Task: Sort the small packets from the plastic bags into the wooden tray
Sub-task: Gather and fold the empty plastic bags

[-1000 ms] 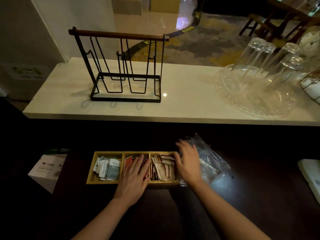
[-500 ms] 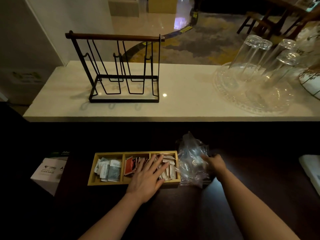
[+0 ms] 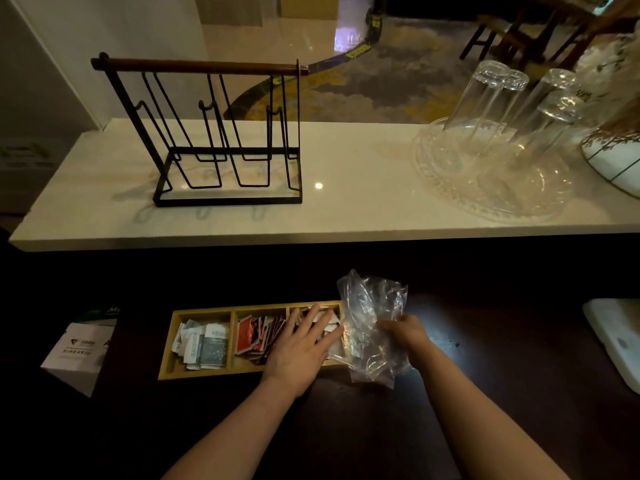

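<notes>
A wooden tray (image 3: 166,358) with three compartments lies on the dark table. Grey-white packets (image 3: 204,344) fill its left compartment, red packets (image 3: 256,337) the middle one, and pale brownish packets (image 3: 330,322) the right one. My left hand (image 3: 301,348) rests flat, fingers spread, over the right compartment's packets. Beside the tray's right end a crumpled clear plastic bag (image 3: 370,313) stands up, and my right hand (image 3: 403,332) grips it from the right side. Whether packets remain inside the bag cannot be told.
A white box (image 3: 78,355) sits left of the tray. A white object (image 3: 616,337) lies at the right edge. On the raised marble counter (image 3: 346,209) behind stand a black wire rack (image 3: 221,140) and upturned glasses (image 3: 502,109) on a glass tray.
My left hand slid from the middle compartment to the right one. My right hand left the tray's end, took hold of the plastic bag and bunched it upright.
</notes>
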